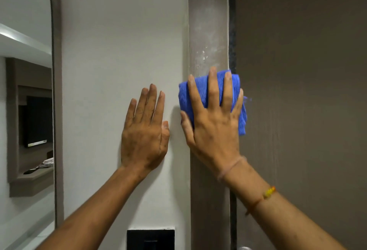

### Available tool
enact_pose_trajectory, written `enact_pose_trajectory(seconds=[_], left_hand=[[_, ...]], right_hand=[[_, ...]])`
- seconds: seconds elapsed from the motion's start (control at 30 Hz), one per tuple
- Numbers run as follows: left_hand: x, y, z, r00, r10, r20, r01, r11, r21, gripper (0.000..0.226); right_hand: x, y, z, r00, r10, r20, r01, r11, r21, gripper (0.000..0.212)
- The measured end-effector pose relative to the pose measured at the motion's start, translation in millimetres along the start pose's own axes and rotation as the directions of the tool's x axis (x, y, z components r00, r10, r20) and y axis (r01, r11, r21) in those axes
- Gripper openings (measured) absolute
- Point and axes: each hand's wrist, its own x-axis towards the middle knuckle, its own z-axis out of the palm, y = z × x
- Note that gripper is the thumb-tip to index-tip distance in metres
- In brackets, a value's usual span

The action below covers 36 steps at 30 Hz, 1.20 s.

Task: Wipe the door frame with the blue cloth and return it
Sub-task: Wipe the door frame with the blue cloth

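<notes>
A vertical brown door frame (208,21) runs up the middle right, with whitish dust smears above my hand. My right hand (213,118) presses a folded blue cloth (241,114) flat against the frame, fingers spread over it. The cloth sticks out on the hand's right and top, overlapping the dark gap beside the door. My left hand (145,130) lies flat on the white wall (119,51) just left of the frame, fingers together, holding nothing.
A brown door (307,70) fills the right side. An arched mirror (25,90) on the far left reflects a room with a dark screen. A black switch plate (151,238) sits low on the wall, and a metal door handle (244,248) peeks in at the bottom edge.
</notes>
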Motion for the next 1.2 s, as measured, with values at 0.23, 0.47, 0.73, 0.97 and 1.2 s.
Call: enact_pose_trajectory(seconds=[0.23,0.47,0.73,0.97,1.2], left_hand=[[0.1,-1.0,0.5,1.000,0.005,-0.005,-0.005,1.000,0.015,0.061],[0.2,0.8,-0.1,1.000,0.000,-0.006,0.000,1.000,0.006,0.060],[7.7,0.9,-3.5,1.000,0.003,-0.008,-0.003,1.000,-0.022,0.062],[64.6,3.5,-12.2,0.999,-0.028,-0.031,0.026,0.997,-0.067,0.063],[62.6,3.0,-8.3,0.999,-0.010,-0.034,0.009,0.999,-0.035,0.062]], right_hand=[[-37.9,-3.6,7.2,0.999,0.031,-0.009,-0.031,0.999,0.012,0.068],[-10.4,3.4,0.3,0.999,-0.039,0.016,0.040,0.999,-0.010,0.066],[34.6,-4.2,-4.9,0.997,0.050,-0.052,-0.049,0.998,0.027,0.065],[-12.6,-1.2,0.7,1.000,0.019,0.002,-0.019,1.000,0.011,0.065],[47.0,6.8,-9.2,0.999,-0.041,-0.012,0.041,0.999,0.018,0.065]])
